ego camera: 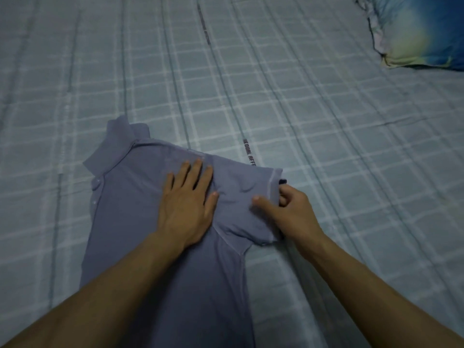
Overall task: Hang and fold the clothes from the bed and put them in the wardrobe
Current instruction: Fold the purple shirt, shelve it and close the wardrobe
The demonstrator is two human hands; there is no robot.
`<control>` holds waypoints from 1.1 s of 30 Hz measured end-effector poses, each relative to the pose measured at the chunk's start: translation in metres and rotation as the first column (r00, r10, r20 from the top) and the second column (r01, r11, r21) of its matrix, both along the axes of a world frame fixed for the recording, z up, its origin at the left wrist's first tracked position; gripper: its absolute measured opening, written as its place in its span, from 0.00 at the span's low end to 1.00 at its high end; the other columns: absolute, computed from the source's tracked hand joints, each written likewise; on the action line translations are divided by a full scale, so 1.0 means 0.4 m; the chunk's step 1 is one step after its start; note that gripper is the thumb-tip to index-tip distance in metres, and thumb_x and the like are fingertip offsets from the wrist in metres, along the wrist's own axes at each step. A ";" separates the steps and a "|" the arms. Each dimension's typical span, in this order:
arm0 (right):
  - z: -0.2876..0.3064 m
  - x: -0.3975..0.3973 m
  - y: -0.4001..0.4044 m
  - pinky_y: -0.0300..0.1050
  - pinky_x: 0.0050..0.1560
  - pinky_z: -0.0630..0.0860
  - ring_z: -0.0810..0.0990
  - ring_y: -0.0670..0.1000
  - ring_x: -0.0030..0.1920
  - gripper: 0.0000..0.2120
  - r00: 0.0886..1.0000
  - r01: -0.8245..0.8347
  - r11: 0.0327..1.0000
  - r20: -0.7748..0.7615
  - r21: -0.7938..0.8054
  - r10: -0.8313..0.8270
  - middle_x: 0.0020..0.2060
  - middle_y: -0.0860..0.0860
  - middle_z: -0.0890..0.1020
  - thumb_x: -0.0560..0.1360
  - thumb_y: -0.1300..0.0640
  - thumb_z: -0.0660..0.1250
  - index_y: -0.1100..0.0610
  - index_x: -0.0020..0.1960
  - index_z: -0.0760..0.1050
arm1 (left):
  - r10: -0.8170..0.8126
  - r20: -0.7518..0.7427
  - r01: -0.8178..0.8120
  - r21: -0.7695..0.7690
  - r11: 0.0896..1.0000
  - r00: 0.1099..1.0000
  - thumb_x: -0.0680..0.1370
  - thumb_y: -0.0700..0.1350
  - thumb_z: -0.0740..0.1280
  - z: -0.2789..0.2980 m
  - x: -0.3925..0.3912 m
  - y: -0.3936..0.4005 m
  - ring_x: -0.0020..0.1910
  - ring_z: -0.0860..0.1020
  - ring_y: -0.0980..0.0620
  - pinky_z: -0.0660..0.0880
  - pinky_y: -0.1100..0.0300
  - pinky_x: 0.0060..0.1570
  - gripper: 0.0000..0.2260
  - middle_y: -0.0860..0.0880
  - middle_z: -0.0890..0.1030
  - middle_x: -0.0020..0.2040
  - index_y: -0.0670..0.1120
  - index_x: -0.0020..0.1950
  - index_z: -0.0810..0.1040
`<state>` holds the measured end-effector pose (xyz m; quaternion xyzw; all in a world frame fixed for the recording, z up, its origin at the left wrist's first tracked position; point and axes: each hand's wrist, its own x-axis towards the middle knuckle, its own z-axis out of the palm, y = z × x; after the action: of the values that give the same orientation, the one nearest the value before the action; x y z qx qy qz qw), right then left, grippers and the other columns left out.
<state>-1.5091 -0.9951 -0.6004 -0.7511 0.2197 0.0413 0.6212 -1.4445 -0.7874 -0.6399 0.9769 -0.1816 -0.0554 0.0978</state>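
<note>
Our right hand pinches the sleeve hem of the polo shirt, while our left hand presses flat and open on its chest. The sleeve lies left of the grip. The shirt, dusty blue and folded lengthwise, runs toward us on the checked bed.

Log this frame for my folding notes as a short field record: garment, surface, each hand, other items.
garment: blue polo shirt, lying on the bed, already folded in half lengthwise
surface: checked bedsheet
left hand: flat, pressing the shirt
right hand: pinching the sleeve hem
other: pillow, upper right
</note>
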 end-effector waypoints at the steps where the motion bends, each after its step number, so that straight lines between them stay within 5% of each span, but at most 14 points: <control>1: -0.003 -0.001 0.001 0.39 0.38 0.80 0.83 0.43 0.39 0.13 0.998 -0.055 0.998 -0.006 -0.025 0.055 0.40 0.44 0.85 0.68 0.58 0.78 0.54 0.50 0.79 | -0.017 -0.010 0.017 -0.001 1.000 1.000 0.79 0.62 0.40 -0.001 -0.007 -0.006 0.79 0.52 0.45 0.49 0.44 0.76 0.31 0.48 0.53 0.81 0.51 0.80 0.54; 5: 0.001 -0.002 0.002 0.45 0.50 0.80 0.82 0.46 0.48 0.13 0.993 -0.112 0.976 0.012 -0.187 0.116 0.48 0.48 0.83 0.72 0.63 0.73 0.55 0.55 0.78 | -0.002 -0.038 0.001 -0.037 0.999 0.999 0.78 0.64 0.38 0.000 -0.022 -0.031 0.80 0.49 0.47 0.45 0.46 0.76 0.33 0.49 0.49 0.81 0.52 0.80 0.49; 7: -0.001 -0.015 -0.003 0.39 0.50 0.77 0.81 0.43 0.48 0.10 0.998 -0.033 0.965 0.051 -0.259 0.048 0.48 0.48 0.83 0.75 0.62 0.69 0.57 0.56 0.77 | -0.017 -0.031 0.015 -0.051 0.999 0.999 0.78 0.64 0.37 0.003 -0.029 -0.041 0.80 0.48 0.47 0.43 0.47 0.76 0.33 0.49 0.49 0.81 0.51 0.81 0.48; 9: -0.001 -0.038 -0.001 0.25 0.42 0.70 0.78 0.37 0.42 0.07 0.998 0.029 0.935 0.057 -0.354 -0.009 0.45 0.47 0.81 0.77 0.62 0.67 0.58 0.54 0.75 | -0.046 -0.044 0.045 -0.027 0.999 0.998 0.77 0.65 0.35 -0.001 -0.037 -0.046 0.80 0.45 0.49 0.40 0.47 0.76 0.34 0.50 0.45 0.81 0.51 0.81 0.44; 12: -0.017 -0.065 0.009 0.24 0.31 0.67 0.77 0.45 0.41 0.08 0.991 0.032 0.921 -0.110 -0.388 -0.081 0.46 0.51 0.80 0.77 0.59 0.67 0.62 0.53 0.75 | -0.093 -0.072 0.099 0.082 0.992 0.993 0.75 0.68 0.33 -0.023 -0.042 -0.046 0.79 0.40 0.49 0.37 0.43 0.76 0.35 0.50 0.39 0.81 0.53 0.80 0.37; 16: -0.020 -0.035 0.012 0.42 0.36 0.80 0.84 0.52 0.39 0.16 0.935 0.186 0.968 -0.273 -0.169 -0.227 0.38 0.55 0.85 0.66 0.49 0.79 0.61 0.43 0.81 | -0.087 -0.051 0.090 0.060 0.994 0.995 0.78 0.67 0.37 -0.026 -0.045 -0.051 0.79 0.41 0.48 0.39 0.42 0.76 0.34 0.50 0.40 0.81 0.53 0.80 0.39; 19: 0.001 0.007 0.015 0.53 0.44 0.83 0.85 0.57 0.42 0.20 0.883 0.326 0.942 -0.382 0.084 -0.272 0.44 0.59 0.85 0.63 0.59 0.81 0.66 0.51 0.80 | -0.019 0.000 0.019 0.007 1.000 1.000 0.79 0.63 0.39 -0.025 -0.067 -0.052 0.80 0.48 0.46 0.45 0.43 0.77 0.33 0.47 0.48 0.81 0.48 0.81 0.48; 24: 0.031 0.048 0.025 0.43 0.29 0.79 0.82 0.56 0.39 0.12 0.872 0.354 0.894 -0.442 0.275 -0.210 0.46 0.59 0.83 0.74 0.66 0.67 0.62 0.57 0.76 | 0.015 0.001 -0.015 0.018 1.000 1.000 0.81 0.60 0.39 -0.047 -0.089 -0.035 0.80 0.50 0.46 0.45 0.44 0.77 0.33 0.44 0.50 0.81 0.43 0.80 0.50; 26: 0.035 0.046 0.034 0.47 0.38 0.81 0.83 0.57 0.42 0.08 0.937 0.249 0.955 -0.290 0.161 -0.196 0.45 0.58 0.84 0.77 0.65 0.62 0.60 0.53 0.77 | 0.000 -0.012 0.001 0.052 0.999 1.000 0.80 0.62 0.38 -0.050 -0.086 -0.033 0.80 0.46 0.47 0.41 0.45 0.77 0.34 0.45 0.46 0.81 0.44 0.81 0.46; 28: 0.047 0.037 0.051 0.49 0.42 0.77 0.81 0.57 0.42 0.09 0.990 0.056 0.985 -0.121 -0.161 -0.076 0.42 0.58 0.82 0.80 0.60 0.58 0.60 0.48 0.77 | -0.022 -0.022 0.024 0.072 0.997 1.000 0.79 0.63 0.35 -0.046 -0.079 -0.036 0.80 0.43 0.48 0.38 0.44 0.76 0.35 0.47 0.44 0.81 0.45 0.81 0.44; 31: 0.071 0.030 0.090 0.53 0.43 0.75 0.78 0.61 0.42 0.18 0.980 -0.153 0.747 0.000 -0.647 0.200 0.42 0.61 0.81 0.79 0.51 0.50 0.61 0.49 0.74 | -0.056 -0.074 0.052 -0.054 0.997 0.996 0.76 0.63 0.32 -0.029 -0.062 -0.019 0.79 0.41 0.49 0.38 0.46 0.76 0.35 0.49 0.44 0.81 0.49 0.81 0.46; 33: 0.090 0.040 0.133 0.57 0.45 0.75 0.77 0.63 0.45 0.19 0.944 -0.179 0.656 0.061 -0.733 0.325 0.46 0.61 0.79 0.76 0.52 0.50 0.61 0.54 0.74 | 0.006 -0.103 -0.037 -0.301 0.953 0.995 0.79 0.60 0.37 0.002 -0.049 0.007 0.79 0.50 0.48 0.45 0.50 0.77 0.33 0.48 0.56 0.80 0.48 0.79 0.57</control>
<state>-1.4932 -0.9421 -0.5644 -0.9570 0.0521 -0.0323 0.2837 -1.4642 -0.7845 -0.6393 0.9483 -0.1719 -0.0753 0.2558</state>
